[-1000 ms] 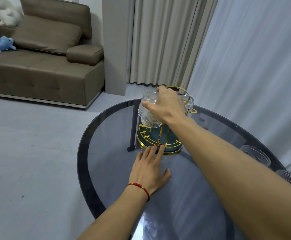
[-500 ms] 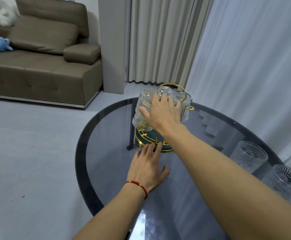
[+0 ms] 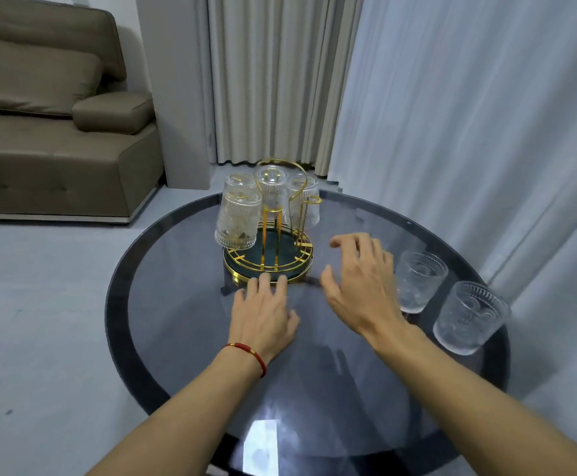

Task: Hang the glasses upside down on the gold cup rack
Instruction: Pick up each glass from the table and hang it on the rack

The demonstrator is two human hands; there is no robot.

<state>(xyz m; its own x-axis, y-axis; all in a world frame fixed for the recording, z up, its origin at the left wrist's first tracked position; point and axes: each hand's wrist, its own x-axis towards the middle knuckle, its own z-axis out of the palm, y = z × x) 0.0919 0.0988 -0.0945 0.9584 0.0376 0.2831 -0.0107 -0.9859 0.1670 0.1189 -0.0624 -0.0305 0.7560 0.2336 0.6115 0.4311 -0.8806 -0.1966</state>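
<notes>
The gold cup rack [image 3: 269, 261] stands on the round dark glass table [image 3: 184, 338]. Several ribbed clear glasses hang upside down on it; the nearest hung glass [image 3: 237, 218] is at its front left, with others behind. Two glasses stand upright on the table at the right: one glass [image 3: 417, 281] close to my right hand and a second glass [image 3: 470, 317] nearer the rim. My left hand [image 3: 263, 310] lies flat on the table, fingertips touching the rack's base. My right hand [image 3: 362, 280] hovers open and empty between the rack and the nearer upright glass.
A brown sofa [image 3: 50, 132] stands on the grey floor at the left. Beige and white curtains [image 3: 434, 115] hang behind and to the right of the table. The table's dark rim [image 3: 118, 280] curves close to the rack.
My right hand has let go of the glass at the rack's front left and drawn back to the right, toward the upright glasses. The left hand stays put. The view tilted, showing both upright glasses.
</notes>
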